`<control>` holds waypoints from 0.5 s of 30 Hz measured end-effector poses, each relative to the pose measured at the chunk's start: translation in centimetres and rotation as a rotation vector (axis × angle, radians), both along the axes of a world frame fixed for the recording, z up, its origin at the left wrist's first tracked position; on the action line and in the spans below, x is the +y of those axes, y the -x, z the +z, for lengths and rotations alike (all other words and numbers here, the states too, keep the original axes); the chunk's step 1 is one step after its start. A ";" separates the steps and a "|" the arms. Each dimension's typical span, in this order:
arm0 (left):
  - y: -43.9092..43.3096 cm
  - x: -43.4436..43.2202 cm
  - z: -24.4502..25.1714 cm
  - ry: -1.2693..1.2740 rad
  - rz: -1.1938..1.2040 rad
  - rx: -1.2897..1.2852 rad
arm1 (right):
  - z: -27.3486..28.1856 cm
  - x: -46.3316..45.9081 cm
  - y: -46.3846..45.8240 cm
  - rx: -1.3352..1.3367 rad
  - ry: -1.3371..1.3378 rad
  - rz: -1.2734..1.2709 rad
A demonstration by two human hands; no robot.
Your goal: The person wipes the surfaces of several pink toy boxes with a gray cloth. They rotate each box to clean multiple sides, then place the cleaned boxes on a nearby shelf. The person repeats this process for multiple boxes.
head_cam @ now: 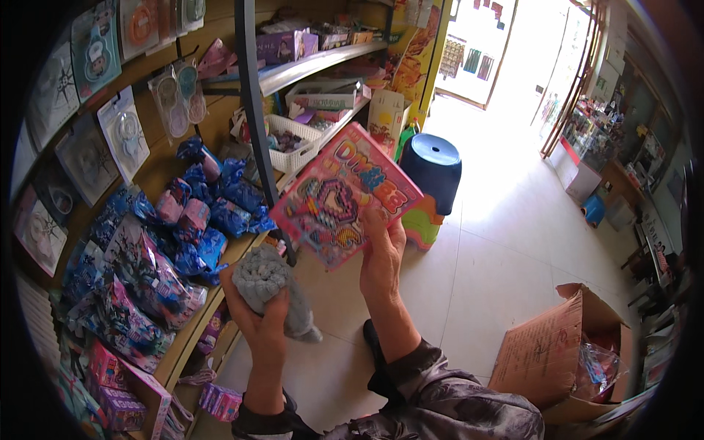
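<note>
My left hand [258, 319] is closed around a bunched grey cloth [261, 275], whose loose end hangs down at the right. In my right hand [382, 242] is a flat pink craft kit box [347, 195] with bead designs and large writing on its front, tilted, the thumb on its face and held by its lower right edge. Left of the cloth, blue wrapped packages [234, 212] and pink and blue printed bags [148, 269] lie heaped on a shelf [190, 335]. The box is in front of the dark shelf post and a white plastic basket [294, 140] of small items.
Carded packs [124, 132] hang on the rack at the left. A stack of stools with a blue one [432, 165] on top stands beyond the box. An open cardboard carton [542, 352] holding plastic-wrapped goods sits on the floor at the lower right. Small purple boxes [220, 401] lie low at the left.
</note>
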State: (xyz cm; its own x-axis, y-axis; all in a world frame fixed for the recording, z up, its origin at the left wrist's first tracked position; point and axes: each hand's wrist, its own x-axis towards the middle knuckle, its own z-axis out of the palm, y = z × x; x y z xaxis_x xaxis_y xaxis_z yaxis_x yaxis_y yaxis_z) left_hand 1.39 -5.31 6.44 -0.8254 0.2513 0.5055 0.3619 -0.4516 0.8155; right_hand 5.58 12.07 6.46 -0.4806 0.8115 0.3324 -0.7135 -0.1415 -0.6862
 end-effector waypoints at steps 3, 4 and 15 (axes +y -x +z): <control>1.4 -0.5 0.3 0.176 0.028 0.101 | 0.4 0.6 -0.2 0.037 -0.032 0.086; 1.6 -0.7 0.3 0.210 0.035 0.118 | 0.5 0.7 -0.3 0.057 -0.049 0.131; 2.6 -2.3 1.1 0.562 0.244 0.499 | 0.3 2.0 -0.9 0.000 -0.225 0.175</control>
State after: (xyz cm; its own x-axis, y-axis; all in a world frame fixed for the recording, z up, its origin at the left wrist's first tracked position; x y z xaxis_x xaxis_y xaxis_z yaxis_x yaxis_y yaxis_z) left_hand -1.25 -7.57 7.58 -0.5992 0.4203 0.6814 0.7809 0.1191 0.6132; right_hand 6.50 14.10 6.75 -0.6067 0.6222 0.4947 -0.6919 -0.1069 -0.7140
